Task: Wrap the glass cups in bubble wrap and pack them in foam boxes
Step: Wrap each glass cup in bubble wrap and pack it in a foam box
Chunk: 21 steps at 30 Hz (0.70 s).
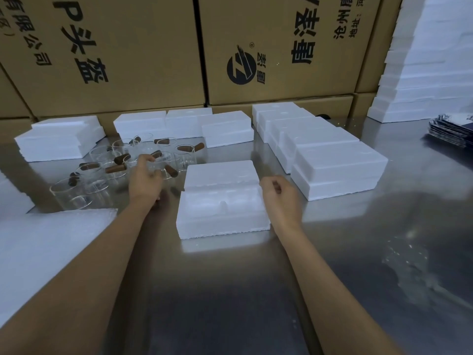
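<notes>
we reach our left hand (pixel 146 179), fingers loose, toward the glass cups (pixel 133 160) clustered left of centre. our right hand (pixel 280 194), curled on nothing, waits beside the open foam box (pixel 222 208), ready for packing.

Two bare hands, the left hand (pixel 144 179) and right hand (pixel 280 197). One open foam box (pixel 222 213) between them. Roughly nine glass cups (pixel 110 165) with brown handles beyond the left hand, exact count uncertain. Five closed foam boxes (pixel 337 167) stepped beyond the right hand.
</notes>
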Motion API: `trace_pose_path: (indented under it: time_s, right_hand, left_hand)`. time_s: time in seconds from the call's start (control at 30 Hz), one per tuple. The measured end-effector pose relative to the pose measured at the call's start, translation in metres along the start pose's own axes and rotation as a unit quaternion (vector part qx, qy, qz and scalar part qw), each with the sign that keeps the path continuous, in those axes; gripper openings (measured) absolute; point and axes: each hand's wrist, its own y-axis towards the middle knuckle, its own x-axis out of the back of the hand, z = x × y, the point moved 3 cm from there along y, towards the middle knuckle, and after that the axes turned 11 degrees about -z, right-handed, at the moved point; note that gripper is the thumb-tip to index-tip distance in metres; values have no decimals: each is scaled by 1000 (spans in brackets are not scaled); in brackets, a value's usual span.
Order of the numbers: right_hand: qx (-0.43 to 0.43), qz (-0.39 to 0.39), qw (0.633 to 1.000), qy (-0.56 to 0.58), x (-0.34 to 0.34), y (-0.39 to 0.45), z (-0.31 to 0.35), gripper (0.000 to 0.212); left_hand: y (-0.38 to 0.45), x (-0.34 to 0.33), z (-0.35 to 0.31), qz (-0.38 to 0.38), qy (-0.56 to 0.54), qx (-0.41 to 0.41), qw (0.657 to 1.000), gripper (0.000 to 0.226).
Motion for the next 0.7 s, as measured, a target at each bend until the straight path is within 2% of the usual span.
trace_pose_path:
  time_s: [0.1, 0.3, 0.5, 0.57, 0.7]
  right_hand:
    - [1, -2, 1000, 4, 0, 0, 0, 25]
    - [3, -4, 1000, 9, 0, 0, 1, 26]
    - [24, 10, 1000, 6, 3, -2, 2, 24]
    - [39, 17, 999, 0, 5, -5, 4, 27]
    - [92, -16, 996, -11, 9, -13, 11, 36]
  left_hand:
    - [-5, 0, -5, -19, 33, -60, 997, 22]
    - [-13, 3, -8, -40, 93, -104, 989, 18]
    - [-22, 12, -8, -27, 7, -93, 995, 13]
    - [-28, 18, -6, -28, -34, -62, 997, 13]
    - [-51, 37, -10, -87, -102, -5, 991, 19]
